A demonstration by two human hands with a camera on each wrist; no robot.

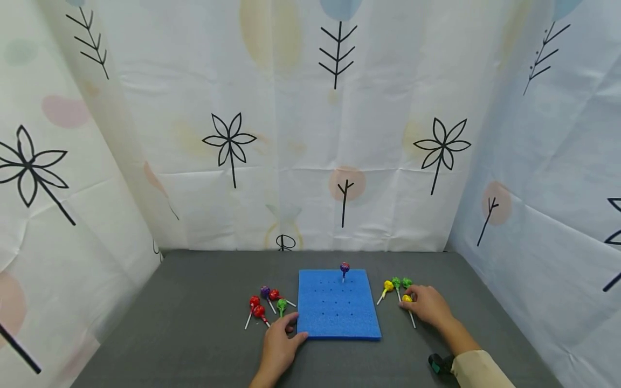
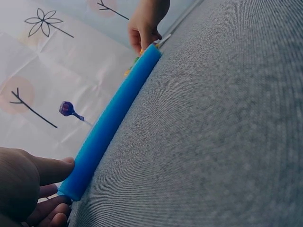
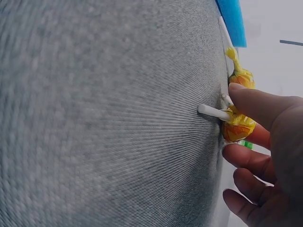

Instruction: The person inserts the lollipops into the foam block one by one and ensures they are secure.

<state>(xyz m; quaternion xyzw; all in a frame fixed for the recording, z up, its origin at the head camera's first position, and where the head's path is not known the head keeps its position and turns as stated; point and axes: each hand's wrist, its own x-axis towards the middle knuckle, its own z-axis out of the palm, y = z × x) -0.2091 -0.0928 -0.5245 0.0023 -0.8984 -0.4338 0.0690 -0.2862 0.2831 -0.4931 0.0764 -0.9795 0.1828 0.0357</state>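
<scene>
A blue foam board (image 1: 335,323) with rows of small holes lies on the table, and a purple lollipop (image 1: 345,267) stands upright near its back edge. My left hand (image 1: 280,345) holds the board's front left corner, the thumb at the front and the fingers by the left side. To the right of the board, my right hand (image 1: 429,306) has its thumb and fingers around the head of a yellow lollipop (image 3: 239,128), whose white stick points toward the front. Another yellow lollipop (image 1: 388,286) and two green lollipops (image 1: 396,282) lie close by. The right fingertips' exact contact is partly hidden.
Left of the board lie several lollipops: red ones (image 1: 254,302), a purple one (image 1: 264,292) and a green one (image 1: 282,305). A dark strap-like object (image 1: 440,364) is by the right wrist. Patterned white cloth (image 1: 301,134) walls in the grey table (image 1: 204,302).
</scene>
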